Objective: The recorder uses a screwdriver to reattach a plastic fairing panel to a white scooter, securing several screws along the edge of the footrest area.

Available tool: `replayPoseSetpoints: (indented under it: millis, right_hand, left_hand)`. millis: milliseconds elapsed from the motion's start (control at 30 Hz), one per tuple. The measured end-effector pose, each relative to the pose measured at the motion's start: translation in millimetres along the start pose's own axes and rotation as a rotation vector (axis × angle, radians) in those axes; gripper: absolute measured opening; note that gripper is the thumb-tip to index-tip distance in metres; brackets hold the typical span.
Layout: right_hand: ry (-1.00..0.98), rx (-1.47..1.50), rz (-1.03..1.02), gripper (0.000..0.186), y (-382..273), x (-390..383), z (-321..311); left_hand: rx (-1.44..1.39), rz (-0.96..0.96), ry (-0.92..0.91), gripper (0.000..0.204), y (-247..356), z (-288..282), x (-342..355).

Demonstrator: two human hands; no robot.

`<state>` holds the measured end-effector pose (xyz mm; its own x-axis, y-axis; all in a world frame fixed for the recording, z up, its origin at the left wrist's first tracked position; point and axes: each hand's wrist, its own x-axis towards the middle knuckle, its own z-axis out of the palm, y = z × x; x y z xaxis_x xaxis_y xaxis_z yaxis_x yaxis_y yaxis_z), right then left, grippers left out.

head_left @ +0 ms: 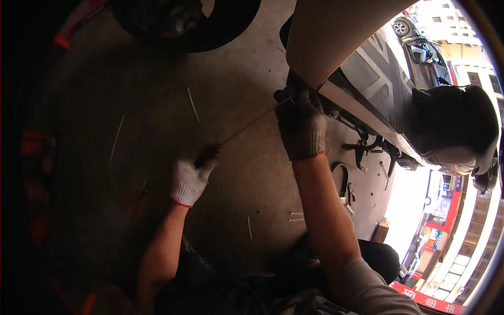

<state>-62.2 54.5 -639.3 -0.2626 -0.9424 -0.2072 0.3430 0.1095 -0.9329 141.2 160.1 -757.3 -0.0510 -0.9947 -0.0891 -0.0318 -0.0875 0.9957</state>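
My left hand (193, 178), in a white knit glove with dark fingers and a red cuff, is closed around the near end of a long thin metal rod (252, 124). The grip hides whatever handle the rod may have. From there it slants up to the right. At its far end, the dark-stained gloved fingers of my right hand (304, 128) are curled around the rod, just below the lower corner of a pale vehicle panel (336, 37). Shadow hides the rod's tip and the panel's underside.
A black tyre (226, 31) is at the top. Red-handled pliers (137, 199) and several thin pale strips (193, 105) lie on the concrete floor. To the right are a black mesh grille (362, 71), dark metal parts (362, 152) and a person in a black cap (454, 113).
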Motion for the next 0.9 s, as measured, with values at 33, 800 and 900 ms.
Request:
replayPoseSetpoints:
  millis: [33, 800, 900]
  right_hand:
    - [0.004, 0.001, -0.001, 0.024, 0, 0, 2]
    - [0.017, -0.176, 0.003, 0.027, -3, -3, -12]
    - [0.062, -0.216, 0.034, 0.024, -1, -4, -11]
  left_hand:
    - [0.036, -0.020, -0.014, 0.019, 6, -5, 3]
    - [-0.321, -0.387, -0.160, 0.029, -18, 48, -31]
    - [-0.292, -0.278, -0.096, 0.030, -13, 70, -37]
